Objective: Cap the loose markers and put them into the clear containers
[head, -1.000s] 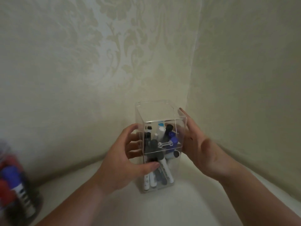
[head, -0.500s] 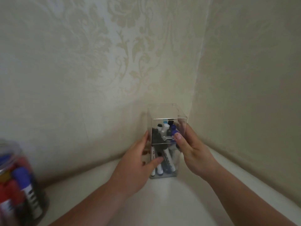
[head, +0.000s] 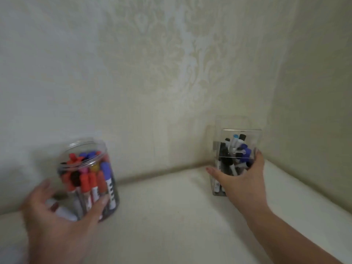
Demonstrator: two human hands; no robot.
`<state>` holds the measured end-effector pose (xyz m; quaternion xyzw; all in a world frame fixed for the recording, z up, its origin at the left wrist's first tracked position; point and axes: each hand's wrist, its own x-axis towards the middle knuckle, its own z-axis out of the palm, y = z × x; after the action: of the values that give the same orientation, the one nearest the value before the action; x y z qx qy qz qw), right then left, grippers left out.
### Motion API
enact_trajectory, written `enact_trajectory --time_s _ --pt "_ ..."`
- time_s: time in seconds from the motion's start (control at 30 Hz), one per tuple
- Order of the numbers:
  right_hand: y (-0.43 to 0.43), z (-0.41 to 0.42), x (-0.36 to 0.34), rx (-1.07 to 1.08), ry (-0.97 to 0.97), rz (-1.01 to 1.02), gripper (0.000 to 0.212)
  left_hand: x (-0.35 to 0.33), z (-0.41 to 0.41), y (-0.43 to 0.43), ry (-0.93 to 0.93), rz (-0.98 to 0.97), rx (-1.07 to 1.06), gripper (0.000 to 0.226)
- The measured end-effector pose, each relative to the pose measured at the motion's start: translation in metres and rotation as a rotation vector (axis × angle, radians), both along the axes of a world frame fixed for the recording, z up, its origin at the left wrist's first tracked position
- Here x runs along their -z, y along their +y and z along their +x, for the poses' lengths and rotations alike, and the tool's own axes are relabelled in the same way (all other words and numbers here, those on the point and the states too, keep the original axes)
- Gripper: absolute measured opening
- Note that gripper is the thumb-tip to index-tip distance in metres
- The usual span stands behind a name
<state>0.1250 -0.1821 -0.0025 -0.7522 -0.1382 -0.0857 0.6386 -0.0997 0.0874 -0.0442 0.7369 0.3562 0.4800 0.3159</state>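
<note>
The left grip (head: 57, 221), blurred, wraps wide round the lower part of the jar (head: 76, 144), thumb across the front wall and fingers round the left side. The jar stands at the left of the desk (head: 171, 216), packed with capped red, blue and black markers (head: 91, 180). Well apart, in the corner at the right, the right grip (head: 242, 180) holds the box (head: 255, 138) low down, palm over its front, thumb left, fingers (head: 259, 154) right. Black, blue and white pens (head: 228, 159) stand inside it.
</note>
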Motion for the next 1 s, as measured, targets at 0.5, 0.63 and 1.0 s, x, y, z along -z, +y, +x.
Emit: enact_trajectory --time_s 0.5,0.63,1.0 --pt "0.043 -0.032 0.006 -0.060 -0.040 -0.065 0.088 -0.011 0.036 -0.024 0.076 -0.051 0.257 0.075" --pt "0.043 -0.030 0.004 -0.069 -0.038 -0.115 0.097 -0.011 0.075 -0.049 0.091 -0.118 0.436 0.082" --pt "-0.050 0.057 -0.014 0.057 0.075 -0.245 0.114 -0.012 0.211 -0.146 0.101 -0.114 0.665 0.084"
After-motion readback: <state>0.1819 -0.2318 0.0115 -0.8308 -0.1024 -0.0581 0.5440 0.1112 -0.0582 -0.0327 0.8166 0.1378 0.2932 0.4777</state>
